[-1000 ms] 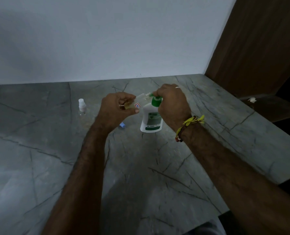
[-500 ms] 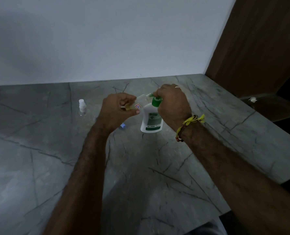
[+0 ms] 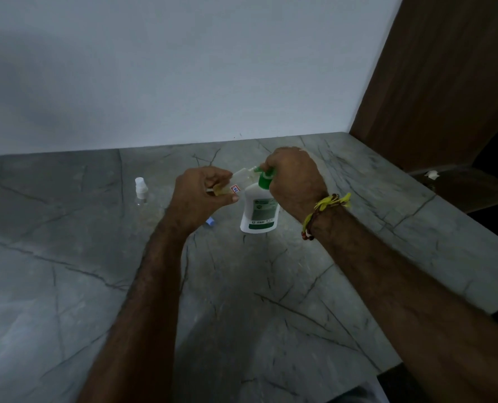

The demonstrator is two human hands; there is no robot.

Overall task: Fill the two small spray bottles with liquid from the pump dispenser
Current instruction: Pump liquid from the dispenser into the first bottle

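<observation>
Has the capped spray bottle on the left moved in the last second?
No. The capped spray bottle stands at the same place beside the vertical crack in the countertop.

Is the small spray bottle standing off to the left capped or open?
Capped. The spare spray bottle stands upright on the counter with its white spray top on; neither hand touches it. Its fill level cannot be told.

On the bench (image 3: pixel 96 286) in front of you, the pump dispenser (image 3: pixel 259 210) stands near the middle. Your tilted spray bottle (image 3: pixel 237 184) meets its nozzle from the left. The second spray bottle (image 3: pixel 140 189) stands well apart, further left, and a small cap (image 3: pixel 210 221) lies between them.
</observation>
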